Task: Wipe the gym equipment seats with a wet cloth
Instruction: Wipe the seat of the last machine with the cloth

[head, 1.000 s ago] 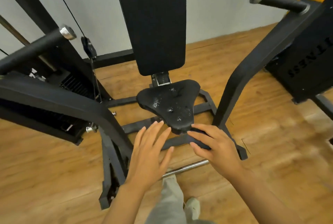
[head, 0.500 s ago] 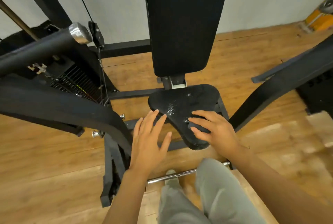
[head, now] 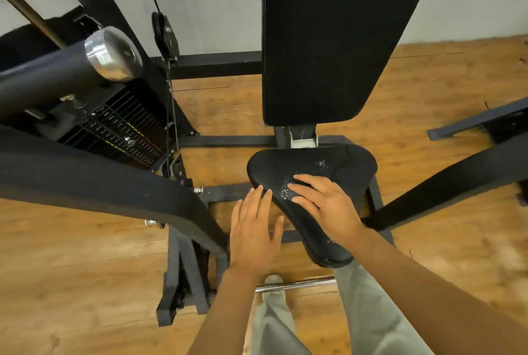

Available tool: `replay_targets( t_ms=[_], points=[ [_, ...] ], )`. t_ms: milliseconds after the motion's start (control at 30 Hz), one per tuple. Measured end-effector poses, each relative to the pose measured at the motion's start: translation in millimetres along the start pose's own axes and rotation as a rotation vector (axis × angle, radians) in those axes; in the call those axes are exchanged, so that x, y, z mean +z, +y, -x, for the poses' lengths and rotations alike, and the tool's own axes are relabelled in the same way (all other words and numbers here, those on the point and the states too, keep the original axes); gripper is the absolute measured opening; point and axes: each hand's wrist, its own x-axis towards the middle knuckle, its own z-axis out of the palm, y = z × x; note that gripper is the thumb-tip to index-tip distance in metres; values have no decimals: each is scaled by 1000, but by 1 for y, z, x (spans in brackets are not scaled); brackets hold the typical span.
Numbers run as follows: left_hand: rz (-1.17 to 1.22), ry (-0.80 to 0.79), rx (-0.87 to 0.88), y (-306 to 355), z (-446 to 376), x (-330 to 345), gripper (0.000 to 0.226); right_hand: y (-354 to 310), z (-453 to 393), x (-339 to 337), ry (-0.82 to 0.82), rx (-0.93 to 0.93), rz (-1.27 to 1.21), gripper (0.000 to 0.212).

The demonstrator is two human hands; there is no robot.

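The machine's black triangular seat [head: 351, 171] sits low in the middle, with shiny water droplets [head: 321, 163] on its top. My right hand [head: 325, 206] lies flat on the seat's front left part, fingers straight and pointing left. Just off the seat's left edge is my left hand [head: 254, 234], open with straight fingers, its tips at the rim. No cloth can be made out; a fold-like line crosses the seat's right side, and I cannot tell if black fabric lies under my right hand. The tall black backrest [head: 328, 40] rises behind the seat.
A padded black machine arm [head: 85, 177] and a chrome-capped handle [head: 71, 68] cross close on the left, with the weight stack [head: 120, 131] behind. Another black arm [head: 457, 180] slants on the right. A chrome foot bar [head: 297, 286] and my legs are below, on wooden floor.
I have stepped closer to the machine. My right hand slid from the seat's front tip up onto its top surface. My left hand followed to the seat's left edge.
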Motion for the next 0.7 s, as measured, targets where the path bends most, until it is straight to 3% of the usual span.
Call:
replay_targets(
  t_ms=[133, 267, 567, 700],
  points=[
    [-45, -119, -66, -7, -31, 37, 72, 30, -40, 36, -45, -35, 9, 41],
    [-157, -158, -29, -19, -63, 71, 63, 55, -88, 78, -99, -77, 8, 41],
    [-174, -57, 23, -49, -72, 119, 64, 91, -136, 157, -261, -150, -56, 45],
    [-118, 13, 39, -55, -71, 128, 63, 92, -157, 165, -333, -75, -61, 36]
  ],
)
